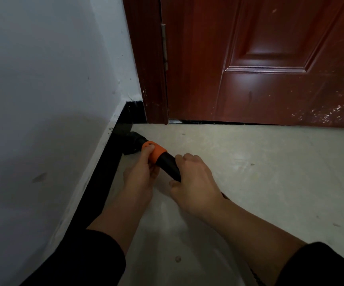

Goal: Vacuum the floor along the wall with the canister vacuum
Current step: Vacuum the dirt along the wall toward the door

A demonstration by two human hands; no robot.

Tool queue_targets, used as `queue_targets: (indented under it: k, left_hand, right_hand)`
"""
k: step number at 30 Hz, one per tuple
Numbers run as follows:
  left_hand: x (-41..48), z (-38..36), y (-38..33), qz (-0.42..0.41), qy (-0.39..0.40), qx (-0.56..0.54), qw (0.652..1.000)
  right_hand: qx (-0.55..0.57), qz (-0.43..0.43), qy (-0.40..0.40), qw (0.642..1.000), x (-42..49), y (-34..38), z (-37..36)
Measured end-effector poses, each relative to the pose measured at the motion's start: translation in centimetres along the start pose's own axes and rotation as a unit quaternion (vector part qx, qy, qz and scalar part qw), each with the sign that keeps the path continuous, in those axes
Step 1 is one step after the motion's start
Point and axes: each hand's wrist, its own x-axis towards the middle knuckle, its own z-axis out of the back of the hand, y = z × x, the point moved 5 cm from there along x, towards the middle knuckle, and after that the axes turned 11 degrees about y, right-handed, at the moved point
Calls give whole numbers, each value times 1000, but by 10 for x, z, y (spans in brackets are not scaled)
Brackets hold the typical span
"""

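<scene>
Vacuum nozzle (pixel 133 143): centre frame, on the floor (pixel 249 162) against the skirting board (pixel 105 166), long axis pointing upper left. Our left hand (pixel 140 178), nearer it, pinches the orange collar (pixel 156 154) in its fingers (pixel 148 150); our right hand (pixel 194 180) clamps the tube (pixel 170 167).

Dim rm, wall (pixel 43 79) in shadow, soft glare on door (pixel 247 83), edges warped.

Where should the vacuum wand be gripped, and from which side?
Grip the black tube just behind the orange collar, coming from above on the room side. It slants low toward the nozzle, which sits at the baseboard, so the wall side is blocked. The right hand wraps the tube; the left hand pinches the collar.
</scene>
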Motion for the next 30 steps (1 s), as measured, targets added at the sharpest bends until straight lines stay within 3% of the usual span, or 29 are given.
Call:
queue_targets:
  k: [22,30]
  left_hand:
    - [43,-31,1,13,37,-41,998]
    - [33,-56,8,25,108,-84,990]
  right_hand:
    - [-56,-13,-37,998,29,-6,8]
    - [-73,-32,-39,996,20,-20,20]
